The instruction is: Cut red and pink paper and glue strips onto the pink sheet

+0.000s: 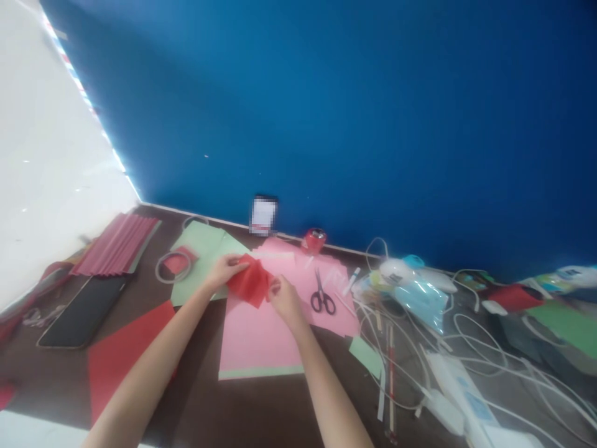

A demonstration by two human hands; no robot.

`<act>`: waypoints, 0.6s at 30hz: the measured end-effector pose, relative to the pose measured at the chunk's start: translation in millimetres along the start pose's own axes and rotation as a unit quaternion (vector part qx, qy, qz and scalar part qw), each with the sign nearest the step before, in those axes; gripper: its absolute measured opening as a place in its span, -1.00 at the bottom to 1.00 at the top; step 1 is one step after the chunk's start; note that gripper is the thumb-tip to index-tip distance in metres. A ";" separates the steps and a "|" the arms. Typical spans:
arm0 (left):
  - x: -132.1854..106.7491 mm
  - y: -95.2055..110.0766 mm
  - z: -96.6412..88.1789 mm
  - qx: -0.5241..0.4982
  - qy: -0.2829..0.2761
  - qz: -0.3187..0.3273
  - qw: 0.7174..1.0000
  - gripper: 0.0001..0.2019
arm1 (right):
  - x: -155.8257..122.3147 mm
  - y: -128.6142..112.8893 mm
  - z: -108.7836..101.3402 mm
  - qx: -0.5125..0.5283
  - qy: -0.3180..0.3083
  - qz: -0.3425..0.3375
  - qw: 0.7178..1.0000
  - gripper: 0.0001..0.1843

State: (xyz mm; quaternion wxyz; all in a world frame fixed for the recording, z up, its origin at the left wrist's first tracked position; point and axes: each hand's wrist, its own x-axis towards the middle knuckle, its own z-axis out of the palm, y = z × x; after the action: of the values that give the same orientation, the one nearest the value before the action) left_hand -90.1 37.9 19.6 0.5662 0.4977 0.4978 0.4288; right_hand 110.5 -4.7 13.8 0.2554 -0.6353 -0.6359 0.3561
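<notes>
A creased piece of red paper (250, 283) is held between my two hands, above sheets of pink paper (261, 342). My left hand (226, 272) pinches its left upper edge. At its right edge my right hand (283, 295) has its fingers closed on the paper. Black-handled scissors (323, 298) lie on the pink paper to the right of my right hand. Light green paper (200, 249) lies beneath and left of my left hand. A larger red sheet (130, 354) rests partly behind my left forearm.
On the left are a pleated pink paper stack (114, 246), a dark phone (83, 313) and a tape roll (173, 266). A red round object (314, 239) stands by the blue wall (326, 112). White cables (485, 361), a power strip (461, 392) and plastic packs (415, 292) crowd the right.
</notes>
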 end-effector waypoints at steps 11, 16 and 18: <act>47.7 18.8 -13.3 -0.330 0.247 0.056 0.909 -0.69 | -0.3 -10.2 -27.9 -0.089 0.142 0.043 0.985 -0.77; 51.0 32.4 -20.9 -0.458 0.205 0.057 0.863 -0.86 | -41.2 -52.5 33.5 -0.051 -0.062 -0.066 0.995 -0.69; 46.7 39.9 -24.1 -0.486 0.205 0.060 0.847 -0.90 | -52.7 -64.9 59.3 -0.057 -0.132 -0.065 0.988 -0.64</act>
State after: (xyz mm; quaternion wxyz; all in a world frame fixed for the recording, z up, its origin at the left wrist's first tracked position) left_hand -107.2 92.5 52.5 0.5938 0.0887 0.2992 0.7416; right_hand 27.0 -60.5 34.5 0.1556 -0.5537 -0.7231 0.3825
